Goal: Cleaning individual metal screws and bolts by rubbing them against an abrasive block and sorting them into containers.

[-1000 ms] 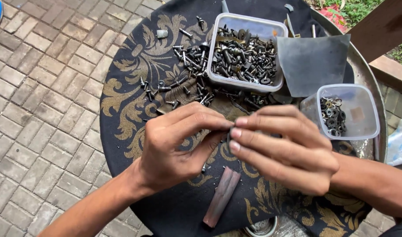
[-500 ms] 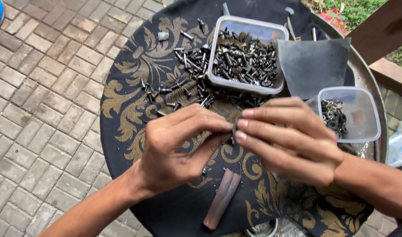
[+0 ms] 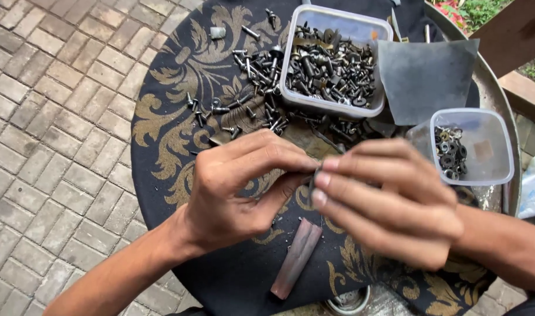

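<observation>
My left hand (image 3: 244, 184) and my right hand (image 3: 390, 202) meet fingertip to fingertip above a round table draped in a black cloth with gold scrollwork (image 3: 168, 131). Between the fingertips of both hands sits a small dark metal piece (image 3: 312, 182), mostly hidden by the fingers. A clear plastic tub of dark bolts and screws (image 3: 335, 61) stands just beyond the hands. Loose screws (image 3: 253, 88) are scattered on the cloth to its left.
A smaller clear tub with several washers (image 3: 469, 146) stands at the right. A grey sheet (image 3: 422, 73) lies between the tubs. A flat brownish bar (image 3: 297, 257) lies on the cloth under my hands. Brick paving (image 3: 51, 117) surrounds the table.
Both hands stay pinched together on the small piece. They have shifted slightly, and the view has moved a little lower over the table.
</observation>
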